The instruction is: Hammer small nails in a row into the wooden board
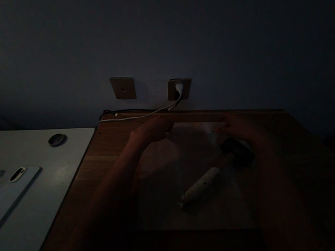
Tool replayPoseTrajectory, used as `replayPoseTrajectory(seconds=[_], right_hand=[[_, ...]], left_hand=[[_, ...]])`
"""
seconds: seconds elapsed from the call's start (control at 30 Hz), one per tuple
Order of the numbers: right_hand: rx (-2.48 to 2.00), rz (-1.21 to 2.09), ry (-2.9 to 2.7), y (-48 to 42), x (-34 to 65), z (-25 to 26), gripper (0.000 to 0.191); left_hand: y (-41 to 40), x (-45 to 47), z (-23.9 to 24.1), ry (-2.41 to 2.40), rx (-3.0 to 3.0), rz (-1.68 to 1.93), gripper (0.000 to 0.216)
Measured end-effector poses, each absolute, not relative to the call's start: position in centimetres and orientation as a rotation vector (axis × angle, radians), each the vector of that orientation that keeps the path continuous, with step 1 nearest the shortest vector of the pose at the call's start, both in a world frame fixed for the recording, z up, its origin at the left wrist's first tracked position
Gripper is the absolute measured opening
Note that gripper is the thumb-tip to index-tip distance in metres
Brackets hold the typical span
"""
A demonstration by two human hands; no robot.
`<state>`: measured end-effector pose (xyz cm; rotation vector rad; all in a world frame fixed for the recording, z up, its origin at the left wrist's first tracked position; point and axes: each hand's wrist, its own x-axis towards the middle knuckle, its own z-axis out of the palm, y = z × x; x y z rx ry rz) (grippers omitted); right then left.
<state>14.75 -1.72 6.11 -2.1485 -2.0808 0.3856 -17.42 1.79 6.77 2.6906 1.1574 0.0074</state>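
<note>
A thin, see-through sheet [165, 204], perhaps plastic, lies on the wooden desk. My left hand [155, 129] is at its far left corner, with curled fingers closed on the edge. At the far right corner is my right hand [235, 125], its fingers bent in and seemingly pinching the edge; the dim light blurs them. Between my forearms a hammer [200, 186] rests on the sheet. Its handle has a pale wrapped grip pointing toward me, and its dark head is beside my right wrist.
A white board or tabletop [73, 159] adjoins on the left, bearing a pale phone [9, 201] and a small round dark object [57, 139]. Behind the desk [96, 164], a white plug [179, 88] sits in a wall socket, its cable [140, 116] running along the back edge. The room is very dark.
</note>
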Motion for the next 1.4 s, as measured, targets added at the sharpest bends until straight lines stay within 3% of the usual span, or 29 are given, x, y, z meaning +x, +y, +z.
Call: replayPoseTrajectory(seconds=[0.37, 0.57, 0.77, 1.0, 1.4], right_hand=[[-2.181, 0.349, -2.063, -1.2, 15.2, 4.9, 0.031], [-2.155, 0.355, -2.074, -1.0, 15.1, 4.9, 0.021], [-2.02, 0.493, -2.11, -1.4, 14.4, 5.5, 0.033], [-1.948, 0.609, -2.116, -1.1, 13.2, 5.0, 0.014], [-1.909, 0.653, -2.126, -1.1, 12.7, 5.6, 0.017]], left_hand=[[1.9, -17.4, 7.0, 1.188, 2.706, 0.022, 0.029], [2.1, -17.3, 6.8, 1.161, 2.721, 0.077, 0.025], [2.3, -17.1, 5.7, 1.127, 2.693, 0.121, 0.034], [1.9, -16.7, 5.5, 1.134, 2.677, 0.125, 0.031], [1.8, -15.9, 5.6, 1.097, 2.683, 0.1, 0.03]])
